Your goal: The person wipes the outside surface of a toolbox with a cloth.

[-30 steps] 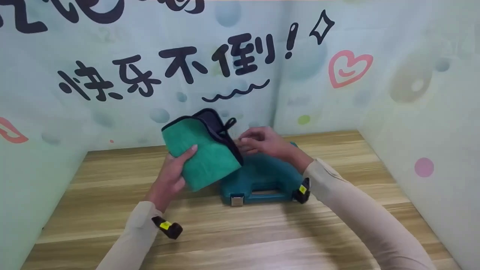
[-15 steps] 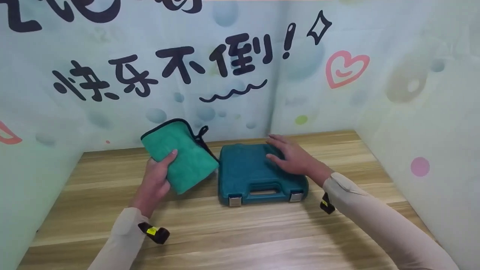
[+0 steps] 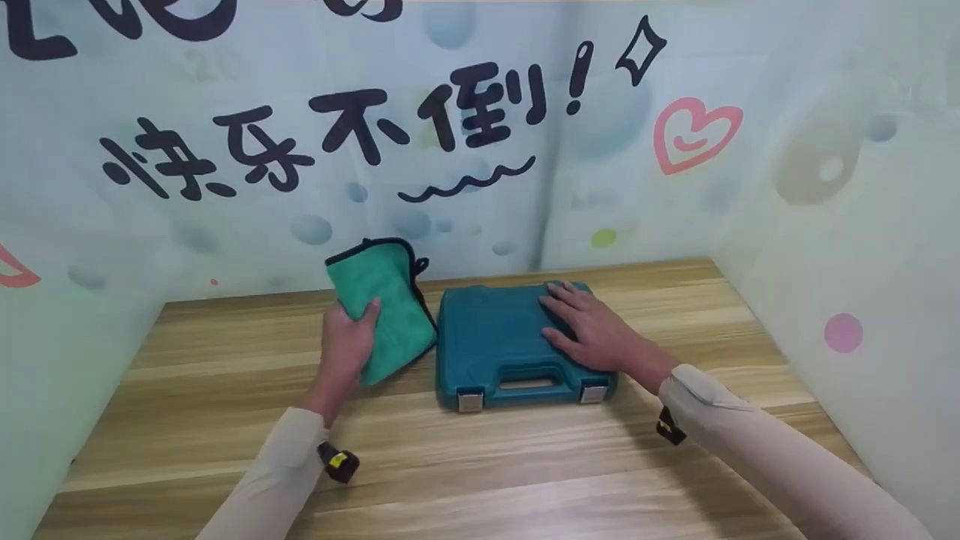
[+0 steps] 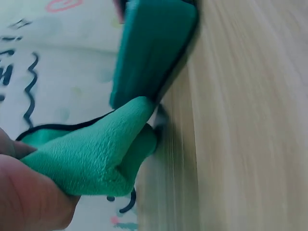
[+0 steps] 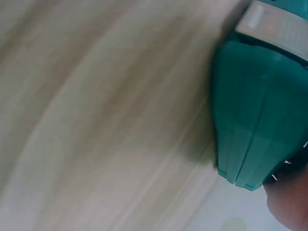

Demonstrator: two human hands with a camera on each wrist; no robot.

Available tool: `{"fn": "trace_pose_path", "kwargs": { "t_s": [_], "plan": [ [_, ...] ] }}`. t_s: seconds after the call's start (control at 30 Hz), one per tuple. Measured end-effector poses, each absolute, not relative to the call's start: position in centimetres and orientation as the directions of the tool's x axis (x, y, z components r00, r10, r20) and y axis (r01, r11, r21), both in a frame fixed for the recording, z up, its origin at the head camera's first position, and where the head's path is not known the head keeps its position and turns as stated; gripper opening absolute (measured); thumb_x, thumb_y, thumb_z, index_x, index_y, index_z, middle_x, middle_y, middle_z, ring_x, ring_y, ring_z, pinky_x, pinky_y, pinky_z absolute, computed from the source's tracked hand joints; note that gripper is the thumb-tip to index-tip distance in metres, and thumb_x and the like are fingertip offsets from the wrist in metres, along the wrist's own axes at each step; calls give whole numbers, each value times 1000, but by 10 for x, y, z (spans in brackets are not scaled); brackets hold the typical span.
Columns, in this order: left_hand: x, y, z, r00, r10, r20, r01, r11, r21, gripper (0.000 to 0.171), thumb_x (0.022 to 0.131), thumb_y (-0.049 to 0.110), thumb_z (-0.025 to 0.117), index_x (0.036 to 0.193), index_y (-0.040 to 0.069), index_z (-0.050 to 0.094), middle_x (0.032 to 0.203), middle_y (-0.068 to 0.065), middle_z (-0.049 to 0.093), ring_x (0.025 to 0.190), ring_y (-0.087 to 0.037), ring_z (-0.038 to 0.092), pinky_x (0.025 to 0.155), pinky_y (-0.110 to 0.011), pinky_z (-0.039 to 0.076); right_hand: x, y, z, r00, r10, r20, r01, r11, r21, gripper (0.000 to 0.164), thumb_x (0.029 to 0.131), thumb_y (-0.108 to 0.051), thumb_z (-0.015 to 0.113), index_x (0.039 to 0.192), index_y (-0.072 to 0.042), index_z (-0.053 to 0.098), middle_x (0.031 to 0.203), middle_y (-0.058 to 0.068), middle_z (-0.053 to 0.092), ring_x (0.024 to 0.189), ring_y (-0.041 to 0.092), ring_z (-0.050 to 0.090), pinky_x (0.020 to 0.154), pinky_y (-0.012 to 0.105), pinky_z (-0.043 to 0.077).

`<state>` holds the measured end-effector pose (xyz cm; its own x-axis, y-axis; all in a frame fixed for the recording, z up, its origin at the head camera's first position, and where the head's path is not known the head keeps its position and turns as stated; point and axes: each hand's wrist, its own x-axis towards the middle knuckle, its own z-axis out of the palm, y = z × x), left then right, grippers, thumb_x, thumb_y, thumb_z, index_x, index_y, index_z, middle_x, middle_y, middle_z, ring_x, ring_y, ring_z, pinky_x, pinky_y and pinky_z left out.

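Observation:
A folded green cloth point(image 3: 394, 311) with black edging and a small hanging loop is held in my left hand point(image 3: 348, 341), thumb across its front. In the left wrist view the folded cloth point(image 4: 96, 149) is pinched between thumb and fingers, its edge near or against the case's side. A teal plastic carrying case point(image 3: 487, 330) lies flat on the table, handle and two metal latches facing me. My right hand point(image 3: 592, 326) rests on the top right of the case with fingers spread. In the right wrist view the case's side point(image 5: 260, 110) and a latch point(image 5: 274, 26) show.
A wood-grain table point(image 3: 480, 472) carries the case near its back edge. Behind it hangs a pale printed backdrop point(image 3: 480, 217) with dark lettering, and a pale side wall point(image 3: 840, 255) stands at the right.
The right hand has left the cloth's edge and come down onto the case's right side. The left hand moved the cloth left, then back right beside the case.

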<state>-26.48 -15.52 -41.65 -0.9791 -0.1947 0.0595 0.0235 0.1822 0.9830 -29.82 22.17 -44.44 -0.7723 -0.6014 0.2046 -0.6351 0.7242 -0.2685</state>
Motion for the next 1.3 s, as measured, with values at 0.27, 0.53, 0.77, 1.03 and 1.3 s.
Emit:
{"fn": "trace_pose_path", "kwargs": {
  "t_s": [0.27, 0.53, 0.77, 1.03, 1.3],
  "plan": [
    [-293, -113, -448, -963, -161, 216, 137, 400, 906, 26, 105, 12, 56, 80, 6, 51, 71, -6, 50, 69, -20, 53, 64, -33, 44, -295, 224, -452, -762, -593, 259, -647, 703, -295, 58, 107, -36, 50, 152, 0, 44, 160, 22, 31, 148, 44, 22, 116, 58, 17],
    [-300, -100, -452, -989, 33, 145, 148, 328, 933, 26, 109, 18, 48, 86, 5, 52, 76, -6, 45, 77, -24, 49, 74, -36, 42, -295, 220, -455, -765, -590, 259, -644, 695, -320, 57, 107, -35, 50, 153, 0, 44, 160, 23, 31, 147, 46, 21, 116, 59, 16],
    [-294, -114, -450, -993, 99, 59, 79, 218, 973, 20, 107, 13, 48, 106, -4, 59, 94, -13, 52, 96, -29, 52, 87, -39, 40, -297, 217, -455, -773, -579, 259, -634, 703, -321, 56, 107, -32, 51, 153, -1, 44, 160, 23, 31, 148, 45, 21, 116, 61, 15],
    [-276, -122, -448, -996, 81, 33, 47, 176, 983, 24, 108, 14, 50, 119, -4, 61, 104, -18, 55, 103, -28, 51, 95, -39, 37, -298, 210, -453, -769, -579, 269, -639, 700, -319, 54, 107, -30, 49, 153, -1, 44, 159, 24, 32, 147, 45, 22, 115, 61, 15],
    [-254, -113, -457, -995, 86, 39, 54, 170, 984, 26, 107, 12, 50, 126, -3, 59, 105, -17, 55, 103, -28, 51, 95, -41, 38, -297, 217, -454, -772, -569, 283, -635, 704, -317, 54, 107, -30, 50, 152, -1, 45, 159, 24, 32, 147, 46, 23, 115, 62, 16]
  ]
}}
